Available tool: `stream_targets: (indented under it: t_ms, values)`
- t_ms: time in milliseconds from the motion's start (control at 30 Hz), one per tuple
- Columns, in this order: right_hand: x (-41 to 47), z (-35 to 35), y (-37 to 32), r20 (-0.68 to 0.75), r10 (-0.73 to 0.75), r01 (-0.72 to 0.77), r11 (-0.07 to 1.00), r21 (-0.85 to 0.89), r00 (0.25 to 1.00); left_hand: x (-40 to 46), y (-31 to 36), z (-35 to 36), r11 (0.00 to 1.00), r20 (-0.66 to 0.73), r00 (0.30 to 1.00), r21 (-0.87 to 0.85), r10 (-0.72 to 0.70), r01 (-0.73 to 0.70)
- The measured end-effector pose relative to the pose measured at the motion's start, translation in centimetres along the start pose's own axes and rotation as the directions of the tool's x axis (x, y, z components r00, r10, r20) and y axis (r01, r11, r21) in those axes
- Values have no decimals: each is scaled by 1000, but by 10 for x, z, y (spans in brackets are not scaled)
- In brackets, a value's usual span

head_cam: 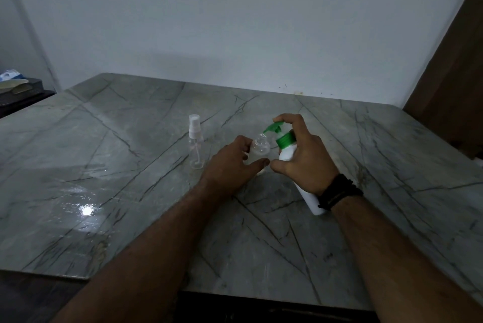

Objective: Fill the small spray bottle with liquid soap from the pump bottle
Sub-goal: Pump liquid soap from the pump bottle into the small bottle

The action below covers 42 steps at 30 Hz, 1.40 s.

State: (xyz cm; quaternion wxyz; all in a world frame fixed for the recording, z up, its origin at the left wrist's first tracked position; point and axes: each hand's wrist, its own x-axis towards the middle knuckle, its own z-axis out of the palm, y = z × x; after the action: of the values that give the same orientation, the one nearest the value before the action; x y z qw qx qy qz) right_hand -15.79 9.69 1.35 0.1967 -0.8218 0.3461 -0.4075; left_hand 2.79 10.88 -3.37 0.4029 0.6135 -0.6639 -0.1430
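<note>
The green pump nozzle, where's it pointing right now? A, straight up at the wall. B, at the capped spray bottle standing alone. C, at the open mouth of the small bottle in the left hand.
C: the green pump nozzle sits just over the open mouth of the small bottle that the left hand holds.

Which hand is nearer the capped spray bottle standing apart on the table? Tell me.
Left. The left hand, gripping the open bottle, is just right of the capped spray bottle; the right hand lies farther right.
</note>
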Motion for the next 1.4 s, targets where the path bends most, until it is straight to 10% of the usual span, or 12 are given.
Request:
stream_targets:
  t_ms: [1400]
  values:
    - [-1,0,-4,-25,22,-21,1000,22,999,-1,2,-1,1000,14,1000,4,-7,7]
